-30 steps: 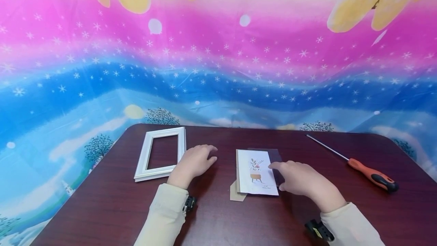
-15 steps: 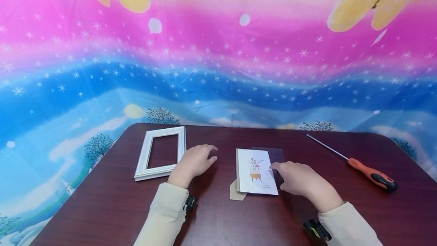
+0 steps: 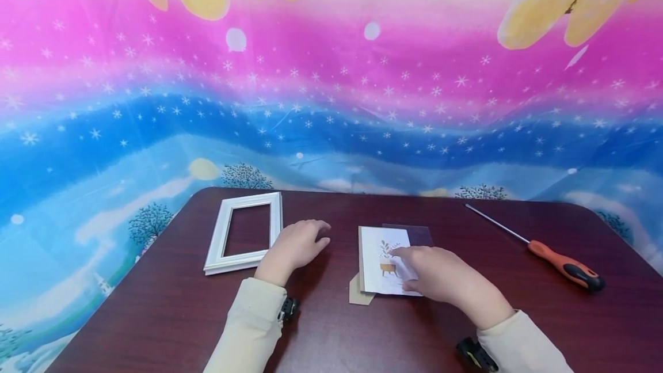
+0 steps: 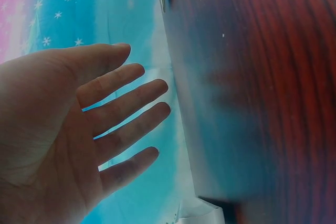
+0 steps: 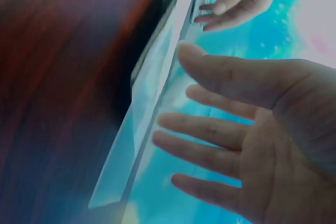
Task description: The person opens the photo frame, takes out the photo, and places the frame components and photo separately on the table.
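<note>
A white card (image 3: 372,252) printed with a potted plant lies on the table, with a clear sheet (image 3: 420,236) jutting out at its right. From under its lower left pokes a tan tab (image 3: 361,295). My right hand (image 3: 442,277) is over the card's right half, covering part of the print. In the right wrist view that right hand (image 5: 252,124) has loosely spread fingers and grips nothing. Beside a white picture frame (image 3: 221,235), my left hand (image 3: 294,248) hovers, partly hiding its right side. The left wrist view shows the left hand (image 4: 68,124) relaxed, holding nothing.
A screwdriver (image 3: 561,265) with an orange and black handle lies on the right of the dark wooden table (image 3: 331,332). Behind the table's far edge hangs a colourful printed cloth (image 3: 331,96).
My right hand has moved left, from the card's right edge to over its print. The clear sheet slid slightly right early on. My left hand has stayed put.
</note>
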